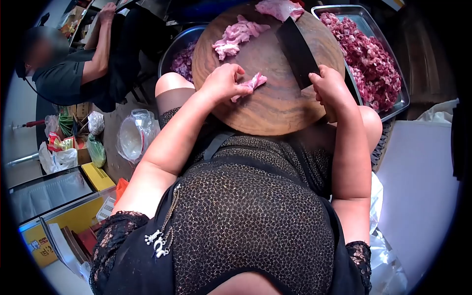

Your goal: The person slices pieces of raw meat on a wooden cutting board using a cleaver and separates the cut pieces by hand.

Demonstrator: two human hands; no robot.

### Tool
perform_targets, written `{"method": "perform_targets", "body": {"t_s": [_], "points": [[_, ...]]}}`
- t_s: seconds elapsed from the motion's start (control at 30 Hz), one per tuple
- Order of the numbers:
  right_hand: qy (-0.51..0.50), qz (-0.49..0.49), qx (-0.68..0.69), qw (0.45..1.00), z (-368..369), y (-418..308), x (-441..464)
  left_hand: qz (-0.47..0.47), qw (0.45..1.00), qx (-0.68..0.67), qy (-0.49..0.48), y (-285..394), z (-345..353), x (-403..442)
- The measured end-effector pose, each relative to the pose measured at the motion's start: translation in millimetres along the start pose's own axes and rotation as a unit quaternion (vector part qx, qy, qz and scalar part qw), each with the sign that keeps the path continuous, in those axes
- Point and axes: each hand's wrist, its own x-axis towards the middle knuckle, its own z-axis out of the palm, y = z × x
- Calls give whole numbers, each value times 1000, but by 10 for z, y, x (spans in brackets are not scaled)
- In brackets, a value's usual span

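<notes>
On the round wooden chopping board (275, 115) across my lap, my left hand (222, 84) pinches the near end of a small strip of pink meat (254, 83). My right hand (333, 88) is wrapped around the handle of a dark, broad-bladed cleaver (297, 50). Its blade points up and away over the board's right half, apart from the strip. Farther back on the board lies a pale pink clump of meat (239, 37). A larger piece of raw meat (280, 9) rests at the far edge.
To the right of the board stands a metal tray (404, 98) heaped with chopped meat (366, 61). A metal bowl (169, 54) with more meat is partly hidden at left. Another person (73, 69) sits at the upper left. Plastic bags (135, 135) lie on the floor.
</notes>
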Motion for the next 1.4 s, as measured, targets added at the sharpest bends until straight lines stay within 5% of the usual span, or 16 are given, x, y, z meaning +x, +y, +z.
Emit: {"method": "perform_targets", "body": {"t_s": [0.07,0.13,0.2,0.27,0.4,0.5,0.67,1.13,1.23,1.4], "points": [[-10,-1,6,1000,-8,1,-5,-9,991,-60,-123,-84,-104,65],[-8,-1,-1,1000,-11,-19,-10,4,979,-156,-132,-215,-157,149],[-2,-1,-6,1000,-5,-39,-25,62,990,-124,-7,-270,-243,382],[-4,2,-4,1000,2,-12,-7,152,972,87,158,-339,-241,628],[1,-3,-15,1000,-19,-45,-31,148,951,213,171,-416,-216,873],[-1,-2,0,1000,-12,-22,-10,-52,989,-134,28,-338,-386,919],[-7,-10,-13,1000,-23,-25,2,-7,869,-489,69,-310,-606,885],[-3,-9,-17,1000,-21,0,-6,48,786,-613,-69,485,-693,677],[-6,-5,-4,1000,-27,3,-8,119,746,-650,-78,530,-779,716],[2,10,14,1000,-1,5,-34,49,886,-457,-56,145,-732,491]]}}
